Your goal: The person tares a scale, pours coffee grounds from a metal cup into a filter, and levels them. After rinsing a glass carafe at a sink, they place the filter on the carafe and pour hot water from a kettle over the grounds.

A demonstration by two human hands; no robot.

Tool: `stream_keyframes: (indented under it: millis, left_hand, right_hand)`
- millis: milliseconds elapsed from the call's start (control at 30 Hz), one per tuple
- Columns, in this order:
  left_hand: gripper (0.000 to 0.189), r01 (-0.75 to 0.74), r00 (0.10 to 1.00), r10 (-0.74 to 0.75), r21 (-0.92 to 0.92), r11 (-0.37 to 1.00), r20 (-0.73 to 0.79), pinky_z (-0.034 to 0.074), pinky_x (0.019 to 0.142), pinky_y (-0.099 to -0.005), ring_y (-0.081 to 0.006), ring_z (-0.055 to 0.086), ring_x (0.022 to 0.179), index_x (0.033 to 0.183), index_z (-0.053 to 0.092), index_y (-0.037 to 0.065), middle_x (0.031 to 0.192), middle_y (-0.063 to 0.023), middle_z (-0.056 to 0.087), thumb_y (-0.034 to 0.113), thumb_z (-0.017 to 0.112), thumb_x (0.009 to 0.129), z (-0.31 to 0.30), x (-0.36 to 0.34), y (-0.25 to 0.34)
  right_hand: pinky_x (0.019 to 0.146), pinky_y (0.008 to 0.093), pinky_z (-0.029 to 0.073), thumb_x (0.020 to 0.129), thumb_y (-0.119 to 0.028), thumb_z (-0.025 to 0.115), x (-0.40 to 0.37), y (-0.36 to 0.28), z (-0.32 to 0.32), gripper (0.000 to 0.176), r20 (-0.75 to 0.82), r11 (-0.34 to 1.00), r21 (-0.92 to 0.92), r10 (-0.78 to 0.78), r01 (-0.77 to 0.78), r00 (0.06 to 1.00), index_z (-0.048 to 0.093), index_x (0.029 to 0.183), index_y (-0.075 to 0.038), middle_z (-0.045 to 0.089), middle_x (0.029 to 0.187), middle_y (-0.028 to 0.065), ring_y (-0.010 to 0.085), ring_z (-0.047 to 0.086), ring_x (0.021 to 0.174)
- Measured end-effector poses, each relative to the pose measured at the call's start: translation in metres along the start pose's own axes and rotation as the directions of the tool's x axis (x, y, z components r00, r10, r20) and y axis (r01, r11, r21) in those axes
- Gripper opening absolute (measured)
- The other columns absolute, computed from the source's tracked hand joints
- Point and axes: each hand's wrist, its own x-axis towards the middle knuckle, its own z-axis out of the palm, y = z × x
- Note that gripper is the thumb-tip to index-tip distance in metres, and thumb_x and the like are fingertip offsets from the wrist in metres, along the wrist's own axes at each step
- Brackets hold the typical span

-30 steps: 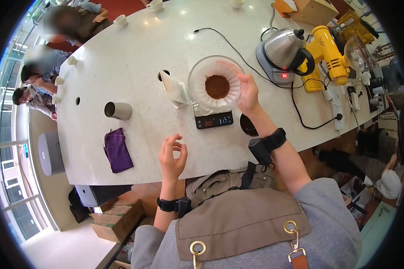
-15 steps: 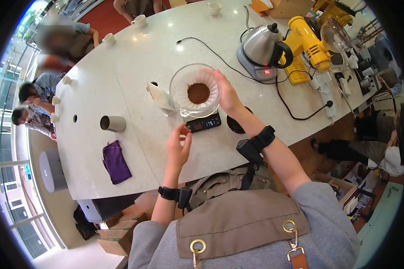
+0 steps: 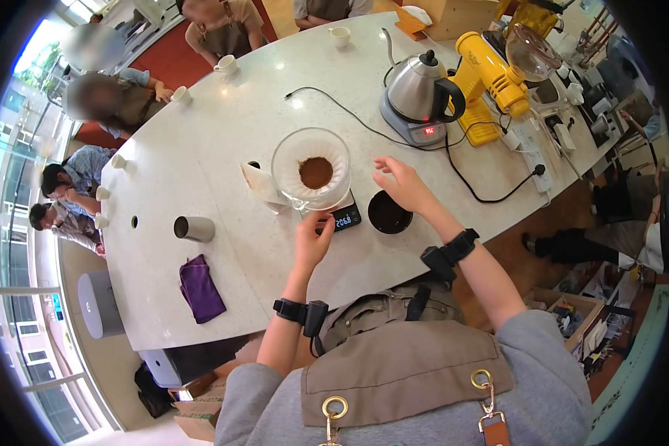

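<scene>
A glass coffee dripper [image 3: 279, 160] with a pleated paper filter [image 3: 340, 160] sits above the black digital scale [image 3: 347, 216]. Dry brown coffee grounds [image 3: 315, 172] lie in the bottom of the filter. My left hand [image 3: 314, 236] is at the near left end of the scale, fingers bent, the thumb apart from them. To the right, my right hand [image 3: 403, 184] hovers with nothing in it, fingers loosely curved and apart. Below it stands a round dark bowl [image 3: 389, 213], partly covered by the hand. A white paper packet [image 3: 260, 184] stands left of the dripper.
A steel gooseneck kettle [image 3: 416, 88] rests on its lit base behind my right hand, near a yellow grinder [image 3: 490, 67]. Power cords [image 3: 472, 195] cross the tabletop. A metal cup [image 3: 194, 228] and purple cloth [image 3: 201, 290] lie left. People sit around the far edge near white cups [image 3: 227, 65].
My right hand has come away from the dripper's rim and moved to the right, above the bowl. My left hand now reaches the scale's edge. The scale's reading has risen.
</scene>
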Motion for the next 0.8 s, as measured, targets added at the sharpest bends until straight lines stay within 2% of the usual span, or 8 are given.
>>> stream_keyframes:
  millis: [33, 100, 167, 233, 267, 333, 467, 800]
  left_hand:
    - [0.026, -0.003, 1.000, 0.004, 0.033, 0.999, -0.023, 0.051, 0.066, -0.0278, -0.0175, 0.067, 0.083, 0.115, 0.065, 0.004, 0.094, -0.0106, 0.069, 0.005, 0.060, 0.089, 0.002, 0.000, 0.004]
    - [0.026, -0.002, 0.997, 0.004, 0.019, 1.000, -0.077, 0.050, 0.064, -0.0286, -0.0172, 0.066, 0.078, 0.115, 0.065, 0.004, 0.092, -0.0100, 0.069, 0.005, 0.060, 0.089, 0.009, 0.000, 0.016]
    - [0.027, -0.006, 0.992, 0.007, 0.007, 1.000, -0.124, 0.050, 0.063, -0.0295, -0.0169, 0.065, 0.073, 0.115, 0.064, 0.004, 0.089, -0.0095, 0.068, 0.004, 0.060, 0.088, 0.019, -0.001, 0.016]
    - [0.030, -0.130, 0.973, 0.149, 0.111, 0.985, -0.176, 0.049, 0.059, -0.0317, -0.0198, 0.060, 0.062, 0.117, 0.063, 0.006, 0.083, -0.0091, 0.066, 0.006, 0.062, 0.087, 0.030, -0.008, 0.003]
    - [0.030, -0.128, 0.974, 0.146, 0.110, 0.986, -0.172, 0.049, 0.059, -0.0317, -0.0198, 0.060, 0.062, 0.117, 0.063, 0.006, 0.083, -0.0091, 0.066, 0.006, 0.062, 0.087, 0.036, -0.014, -0.003]
    - [0.034, -0.151, 0.988, 0.141, 0.402, 0.903, 0.056, 0.049, 0.057, -0.0343, -0.0247, 0.056, 0.057, 0.119, 0.063, 0.008, 0.079, -0.0087, 0.064, 0.011, 0.064, 0.085, 0.044, -0.030, -0.007]
    - [0.048, -0.118, 0.992, 0.070, 0.620, 0.775, 0.101, 0.048, 0.050, -0.0402, -0.0295, 0.061, 0.052, 0.131, 0.058, 0.013, 0.064, -0.0119, 0.063, 0.024, 0.063, 0.084, 0.062, -0.044, -0.018]
    - [0.062, -0.056, 0.997, -0.006, 0.725, 0.687, 0.082, 0.047, 0.047, -0.0424, -0.0319, 0.059, 0.049, 0.142, 0.046, 0.008, 0.056, -0.0129, 0.060, 0.025, 0.061, 0.084, 0.073, -0.046, -0.017]
  right_hand:
    - [0.103, 0.0368, 0.041, 0.092, -0.036, 0.060, -0.009, 0.004, -0.007, 0.053, 0.005, 1.000, 0.001, 0.005, -0.005, 1.000, 0.052, 0.130, 0.001, 0.061, 0.119, 0.0226, 0.0318, 0.056, 0.118]
    - [0.107, 0.0406, 0.038, 0.084, -0.042, 0.067, -0.023, 0.008, -0.016, 0.071, 0.223, 0.924, -0.316, -0.148, 0.215, 0.964, 0.044, 0.137, -0.001, 0.051, 0.134, 0.0204, 0.0333, 0.047, 0.127]
    - [0.107, 0.0432, 0.037, 0.081, -0.044, 0.070, -0.035, 0.006, -0.012, 0.078, 0.244, 0.879, -0.391, -0.188, 0.273, 0.952, 0.041, 0.140, -0.003, 0.047, 0.138, 0.0192, 0.0350, 0.045, 0.128]
    - [0.106, 0.0479, 0.037, 0.071, -0.044, 0.077, -0.046, 0.005, 0.000, 0.096, 0.283, 0.764, -0.541, -0.227, 0.351, 0.932, 0.032, 0.147, -0.009, 0.040, 0.145, 0.0154, 0.0368, 0.041, 0.129]
    - [0.106, 0.0479, 0.037, 0.071, -0.044, 0.077, -0.047, 0.007, 0.006, 0.096, 0.282, 0.766, -0.541, -0.223, 0.347, 0.933, 0.032, 0.147, -0.009, 0.040, 0.145, 0.0154, 0.0368, 0.041, 0.129]
    - [0.099, 0.0481, 0.040, 0.065, -0.039, 0.079, -0.047, 0.018, 0.020, 0.095, 0.299, 0.692, -0.624, -0.219, 0.364, 0.929, 0.036, 0.144, -0.010, 0.047, 0.136, 0.0126, 0.0342, 0.044, 0.124]
    - [0.095, 0.0458, 0.043, 0.059, -0.031, 0.080, -0.047, 0.028, 0.016, 0.088, 0.220, 0.740, -0.617, -0.163, 0.266, 0.962, 0.045, 0.137, -0.008, 0.049, 0.130, 0.0093, 0.0320, 0.045, 0.120]
    - [0.106, 0.0504, 0.037, 0.060, -0.033, 0.083, -0.039, 0.068, -0.050, 0.091, 0.230, 0.685, -0.681, -0.134, 0.258, 0.964, 0.043, 0.139, -0.012, 0.044, 0.141, 0.0068, 0.0321, 0.040, 0.132]
